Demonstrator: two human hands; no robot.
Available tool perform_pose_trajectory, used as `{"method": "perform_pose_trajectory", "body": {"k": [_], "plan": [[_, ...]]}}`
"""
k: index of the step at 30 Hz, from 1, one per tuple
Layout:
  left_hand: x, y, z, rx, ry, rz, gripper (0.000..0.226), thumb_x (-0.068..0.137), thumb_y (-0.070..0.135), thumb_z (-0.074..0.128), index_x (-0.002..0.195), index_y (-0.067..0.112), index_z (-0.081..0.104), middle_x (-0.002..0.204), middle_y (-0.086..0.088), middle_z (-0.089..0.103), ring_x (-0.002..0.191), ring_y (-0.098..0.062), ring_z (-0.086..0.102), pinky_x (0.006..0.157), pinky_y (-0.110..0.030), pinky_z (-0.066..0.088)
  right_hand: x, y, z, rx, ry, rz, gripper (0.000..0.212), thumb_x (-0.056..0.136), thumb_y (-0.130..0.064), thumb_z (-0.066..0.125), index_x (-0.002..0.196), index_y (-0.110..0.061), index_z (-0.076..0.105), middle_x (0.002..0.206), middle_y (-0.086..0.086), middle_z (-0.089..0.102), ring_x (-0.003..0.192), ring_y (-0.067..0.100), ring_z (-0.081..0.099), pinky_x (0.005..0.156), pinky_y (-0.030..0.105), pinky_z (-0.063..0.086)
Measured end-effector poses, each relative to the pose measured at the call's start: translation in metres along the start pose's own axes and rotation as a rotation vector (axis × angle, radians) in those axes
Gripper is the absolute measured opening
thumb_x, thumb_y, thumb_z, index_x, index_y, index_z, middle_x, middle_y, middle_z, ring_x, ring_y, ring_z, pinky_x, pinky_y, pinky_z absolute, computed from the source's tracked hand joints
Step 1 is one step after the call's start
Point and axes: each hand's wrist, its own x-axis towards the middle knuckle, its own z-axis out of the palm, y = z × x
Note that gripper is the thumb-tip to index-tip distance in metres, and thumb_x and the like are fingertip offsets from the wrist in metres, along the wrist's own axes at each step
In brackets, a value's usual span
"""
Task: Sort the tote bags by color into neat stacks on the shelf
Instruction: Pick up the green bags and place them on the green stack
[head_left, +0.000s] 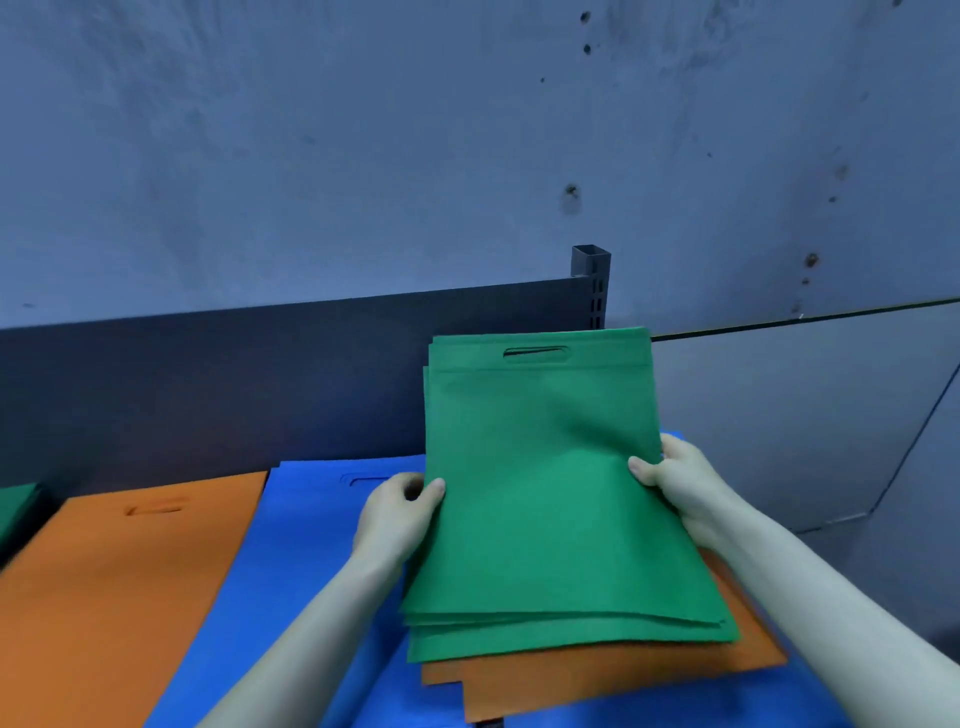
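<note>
**Desk:** Head view — what do the hands have?

**Photographer:** The left hand (400, 512) and right hand (675, 483) each grip a side edge of a sheaf of green tote bags (545, 493), thumbs on top. It is tilted up over the shelf (260, 374).

**Desk:** How far along?

**Photographer:** Partway, I'd judge. An orange stack (130, 571) and a blue stack (311, 519) lie flat side by side, and a green pile (18, 506) shows at far left. The loose orange bags (597, 675) under the sheaf — lying on blue — are not yet sorted.
</note>
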Motion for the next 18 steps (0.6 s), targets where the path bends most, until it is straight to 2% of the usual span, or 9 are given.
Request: {"method": "perform_pose_trajectory", "body": {"k": [1,4,8,11,13,15,18], "plan": [[-0.004,0.001,-0.001,-0.026,0.007,0.004,0.024,0.091,0.035,0.056,0.09,0.014,0.065,0.091,-0.003,0.069,0.083,-0.019,0.06,0.071,-0.032,0.045,0.0,0.0,0.003,0.023,-0.016,0.0,0.029,0.093,0.009,0.043,0.102,-0.013,0.06,0.09,0.008,0.07,0.063,0.018,0.07,0.053,0.029,0.055],[-0.016,0.003,-0.006,-0.138,0.046,-0.009,0.019,0.094,0.024,0.053,0.091,0.007,0.06,0.093,-0.011,0.066,0.079,-0.022,0.059,0.065,-0.032,0.044,0.001,-0.001,0.015,0.019,-0.094,-0.019,0.025,0.092,0.006,0.048,0.105,-0.01,0.06,0.093,0.008,0.072,0.071,0.02,0.071,0.06,0.031,0.056],[-0.032,-0.001,-0.028,-0.19,0.215,0.014,0.008,0.094,0.012,0.051,0.091,0.01,0.059,0.091,-0.004,0.064,0.083,-0.02,0.06,0.065,-0.029,0.046,-0.002,0.0,0.034,-0.093,-0.28,-0.023,0.022,0.091,-0.001,0.055,0.111,-0.007,0.061,0.1,0.01,0.073,0.086,0.025,0.071,0.065,0.03,0.056],[-0.046,-0.009,-0.045,-0.223,0.312,0.015,0.014,0.092,0.007,0.055,0.086,0.019,0.058,0.09,0.004,0.065,0.082,-0.012,0.06,0.062,-0.023,0.046,-0.008,0.007,0.054,-0.135,-0.331,-0.01,0.022,0.089,0.005,0.055,0.107,-0.007,0.062,0.098,0.012,0.073,0.084,0.027,0.071,0.064,0.031,0.056],[-0.054,-0.017,-0.053,-0.269,0.32,0.007,0.022,0.087,0.003,0.06,0.087,0.025,0.059,0.094,0.006,0.067,0.088,-0.013,0.064,0.071,-0.027,0.052,-0.011,0.009,0.068,-0.139,-0.281,-0.056,0.027,0.088,0.009,0.054,0.106,-0.01,0.062,0.1,0.012,0.072,0.085,0.028,0.071,0.067,0.034,0.055],[-0.064,-0.026,-0.062,-0.316,0.306,-0.04,0.026,0.082,0.002,0.064,0.094,0.025,0.06,0.098,0.003,0.07,0.092,-0.016,0.067,0.081,-0.04,0.056,-0.015,0.01,0.082,-0.114,-0.262,-0.081,0.033,0.088,0.011,0.052,0.109,-0.012,0.061,0.102,0.01,0.071,0.09,0.029,0.069,0.072,0.037,0.054],[-0.076,-0.042,-0.076,-0.357,0.294,-0.108,0.019,0.084,0.01,0.066,0.097,0.023,0.061,0.101,-0.002,0.07,0.093,-0.021,0.068,0.085,-0.048,0.055,-0.02,0.008,0.102,-0.073,-0.275,-0.082,0.036,0.088,0.013,0.05,0.108,-0.015,0.062,0.103,0.008,0.07,0.093,0.029,0.068,0.075,0.037,0.054]]}}
